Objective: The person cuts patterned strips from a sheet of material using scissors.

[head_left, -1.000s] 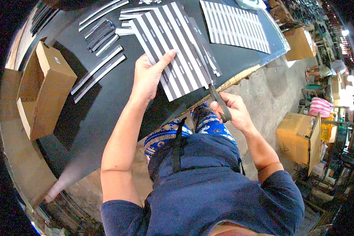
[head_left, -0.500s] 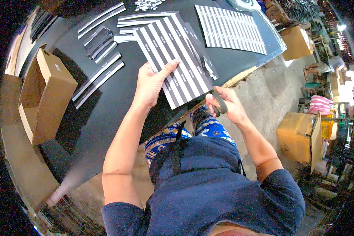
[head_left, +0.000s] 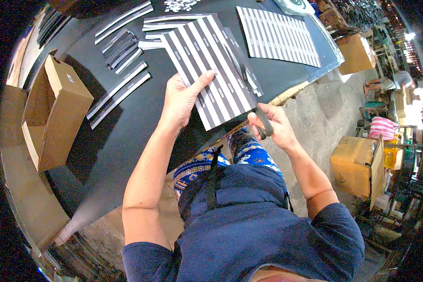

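Note:
My left hand (head_left: 181, 101) grips a black-and-white striped sheet (head_left: 221, 68) printed with small lettering, thumb on top and fingers underneath. The sheet is held slanted above the dark table. At its lower right corner my right hand (head_left: 278, 128) is closed around the dark handles of a pair of scissors (head_left: 268, 123). Their blades point at the sheet's right edge and are mostly hidden. Behind the sheet lie cut striped strips (head_left: 174, 19), and a narrow piece (head_left: 251, 82) shows along its right side.
Loose strips (head_left: 122, 96) and a dark strip bundle (head_left: 122, 50) lie on the black table (head_left: 127, 155). Small white scraps (head_left: 181, 4) are at the back, with another striped sheet (head_left: 279, 37) to the right. An open cardboard box (head_left: 63, 117) stands left. A person (head_left: 397, 81) is far right.
The scissors' handles and my right hand have shifted slightly to the right. My left hand keeps its hold on the sheet, which has hardly moved.

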A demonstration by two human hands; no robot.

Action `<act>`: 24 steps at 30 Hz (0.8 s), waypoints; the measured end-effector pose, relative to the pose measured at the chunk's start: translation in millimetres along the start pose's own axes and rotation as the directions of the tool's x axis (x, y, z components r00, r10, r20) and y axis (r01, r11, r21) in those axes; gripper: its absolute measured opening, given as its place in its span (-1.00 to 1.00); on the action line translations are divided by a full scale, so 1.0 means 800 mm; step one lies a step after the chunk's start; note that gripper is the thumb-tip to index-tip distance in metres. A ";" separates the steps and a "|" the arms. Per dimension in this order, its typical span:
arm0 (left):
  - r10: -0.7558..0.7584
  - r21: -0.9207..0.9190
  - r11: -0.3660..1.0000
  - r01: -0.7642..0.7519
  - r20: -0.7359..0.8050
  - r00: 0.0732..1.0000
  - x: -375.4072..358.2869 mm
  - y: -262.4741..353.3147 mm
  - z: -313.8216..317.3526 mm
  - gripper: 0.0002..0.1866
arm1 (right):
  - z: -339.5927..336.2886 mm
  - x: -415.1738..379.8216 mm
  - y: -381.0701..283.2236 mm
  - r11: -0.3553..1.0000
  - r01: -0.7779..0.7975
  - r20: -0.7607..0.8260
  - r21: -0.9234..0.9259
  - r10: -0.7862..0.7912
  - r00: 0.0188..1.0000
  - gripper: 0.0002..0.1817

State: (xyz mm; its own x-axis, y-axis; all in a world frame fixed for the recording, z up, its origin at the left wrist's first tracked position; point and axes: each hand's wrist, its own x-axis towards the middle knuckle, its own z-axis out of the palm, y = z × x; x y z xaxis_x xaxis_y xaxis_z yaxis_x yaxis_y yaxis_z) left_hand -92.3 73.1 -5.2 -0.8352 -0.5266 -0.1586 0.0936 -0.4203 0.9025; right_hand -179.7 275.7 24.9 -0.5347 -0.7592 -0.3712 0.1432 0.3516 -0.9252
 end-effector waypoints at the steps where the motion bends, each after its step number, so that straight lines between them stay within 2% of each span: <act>1: 0.000 -0.004 1.000 0.000 0.005 1.000 0.000 0.000 0.000 -0.72 | 0.000 0.000 0.000 1.000 -0.006 -0.003 -0.011 0.006 1.000 -0.68; 5: 0.023 -0.033 0.999 -0.024 -0.011 1.000 0.001 -0.002 0.001 -0.72 | -0.001 0.000 0.002 0.998 -0.014 -0.011 -0.057 0.013 1.000 -0.67; 8: 0.023 -0.038 0.999 -0.023 -0.008 1.000 0.001 -0.002 0.000 -0.72 | 0.002 -0.001 -0.004 1.000 -0.009 -0.005 -0.002 0.009 1.000 -0.66; 11: 0.012 -0.033 0.999 -0.012 0.009 1.000 0.002 -0.004 -0.002 -0.72 | -0.003 0.001 0.003 0.998 -0.027 -0.015 -0.052 0.026 1.000 -0.67; 24: -0.019 -0.042 0.999 0.019 -0.001 1.000 0.002 -0.003 0.002 -0.71 | -0.006 0.000 0.007 0.997 -0.070 -0.012 -0.042 0.069 0.998 -0.66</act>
State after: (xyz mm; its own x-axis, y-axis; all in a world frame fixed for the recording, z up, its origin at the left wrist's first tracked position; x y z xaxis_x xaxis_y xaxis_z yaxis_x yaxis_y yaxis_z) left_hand -94.5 74.3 -7.4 -0.8361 -0.5194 -0.1767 0.1001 -0.4610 0.8817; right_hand -182.8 280.0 19.7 -0.5331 -0.7265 -0.4337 0.1452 0.4264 -0.8928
